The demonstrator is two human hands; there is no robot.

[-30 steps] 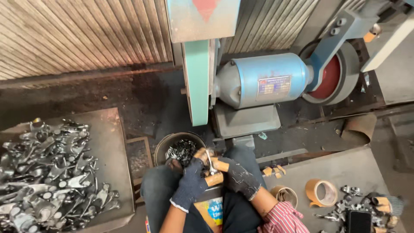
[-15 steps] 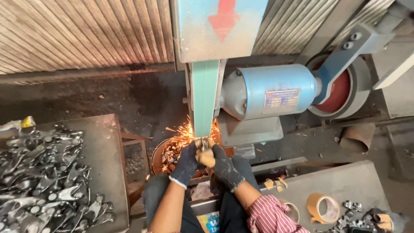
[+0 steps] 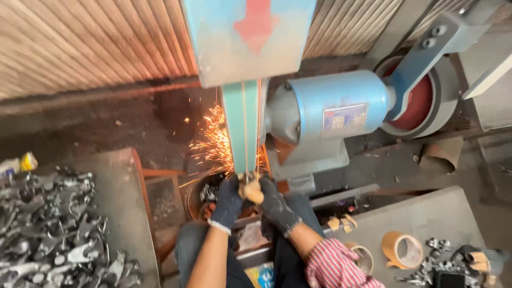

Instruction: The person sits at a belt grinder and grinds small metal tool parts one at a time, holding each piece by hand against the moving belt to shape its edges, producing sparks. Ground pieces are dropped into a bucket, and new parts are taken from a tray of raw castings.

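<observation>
Gloved left hand [image 3: 228, 201], right hand [image 3: 275, 204], pressing workpiece [image 3: 249, 189] against sanding belt [image 3: 242, 128], sparks [image 3: 213, 144]

Dark knit gloves are worn on the left hand [image 3: 228, 201] and right hand [image 3: 276, 205]; a red-and-white striped sleeve [image 3: 336, 264] is seen at five o'clock.

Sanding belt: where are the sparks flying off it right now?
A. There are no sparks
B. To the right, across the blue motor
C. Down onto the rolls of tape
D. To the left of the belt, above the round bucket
D. Orange sparks fan out to the left of the green sanding belt, just above where the left hand and right hand press a small piece against it, over the round bucket.
</observation>
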